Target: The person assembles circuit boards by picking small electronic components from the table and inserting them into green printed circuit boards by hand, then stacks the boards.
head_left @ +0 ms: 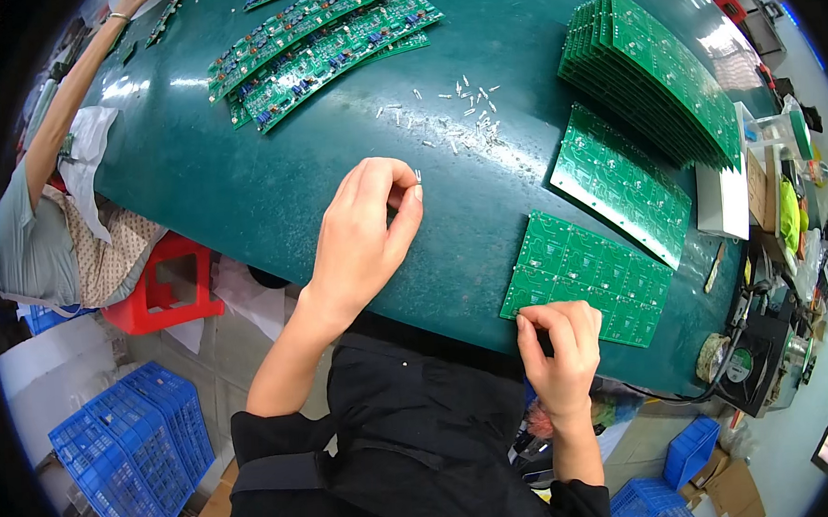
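Note:
My left hand (364, 231) is raised over the table, thumb and forefinger pinching a small pale electronic component with thin legs (418, 176). Beyond it lies a loose scatter of similar small components (468, 129). Closest to me on the right is a flat green circuit board (588, 277), sparsely fitted with parts. My right hand (564, 349) is at that board's near left corner, its thumb and forefinger closed together; what lies between them is too small to make out. Another green board (621, 187) rests just behind.
A tall stack of green boards (647, 68) stands at the back right, beside a white box (722, 200). Densely populated boards (328, 52) lie far left. Another person's arm (73, 89) reaches in there, near a red stool (167, 285). A tape roll (712, 357) sits at right.

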`<state>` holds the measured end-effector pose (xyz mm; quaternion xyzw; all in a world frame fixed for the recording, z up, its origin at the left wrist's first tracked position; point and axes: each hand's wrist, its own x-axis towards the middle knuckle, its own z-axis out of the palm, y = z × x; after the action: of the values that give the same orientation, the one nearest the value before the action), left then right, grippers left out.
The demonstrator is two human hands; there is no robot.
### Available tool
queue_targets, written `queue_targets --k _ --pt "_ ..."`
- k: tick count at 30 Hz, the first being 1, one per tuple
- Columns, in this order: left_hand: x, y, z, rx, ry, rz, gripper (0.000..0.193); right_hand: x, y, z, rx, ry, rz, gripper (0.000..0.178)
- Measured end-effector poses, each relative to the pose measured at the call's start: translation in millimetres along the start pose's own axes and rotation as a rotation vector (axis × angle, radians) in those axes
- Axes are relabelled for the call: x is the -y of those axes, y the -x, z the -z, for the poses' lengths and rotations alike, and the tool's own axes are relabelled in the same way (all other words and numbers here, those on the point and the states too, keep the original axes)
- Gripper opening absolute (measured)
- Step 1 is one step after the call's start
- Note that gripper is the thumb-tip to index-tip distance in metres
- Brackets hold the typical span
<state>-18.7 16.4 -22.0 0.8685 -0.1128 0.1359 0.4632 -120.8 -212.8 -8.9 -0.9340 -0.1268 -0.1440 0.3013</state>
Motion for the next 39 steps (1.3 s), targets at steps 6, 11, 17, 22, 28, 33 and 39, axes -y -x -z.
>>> queue_targets --k 6,11,17,22,28,33,39 --pt "-15.4 -0.4 8.1 0.151 0.124 0.049 0.013 2.2 0.2 -1.8 -0.017 0.039 0.036 0.024" --pt "-23.0 6.0 6.4 0.273 0.341 0.177 0.012 4.3 0.1 -3.1 0.001 0.049 0.072 0.024" --pt "-31.0 13.4 3.9 0.390 0.636 0.351 0.020 4.3 1.9 -2.5 0.002 0.040 0.045 0.024" --pt "-35.9 17.7 2.8 0.436 0.719 0.481 0.019 3.7 5.1 -5.4 -0.043 0.049 0.043 0.024" --pt "-33.1 21.4 -3.8 0.505 0.814 0.486 0.019 10.0 -7.2 -0.7 0.066 0.087 0.022 0.021" --pt "-42.5 23.1 -11.8 0.657 0.911 0.572 0.024 5.0 -6.8 7.7 0.101 -0.015 -0.042 0.022" --pt "-61.9 25.2 -22.8 0.770 0.873 0.488 0.031 2.1 -7.6 27.3 -0.016 -0.436 -0.316 0.016"
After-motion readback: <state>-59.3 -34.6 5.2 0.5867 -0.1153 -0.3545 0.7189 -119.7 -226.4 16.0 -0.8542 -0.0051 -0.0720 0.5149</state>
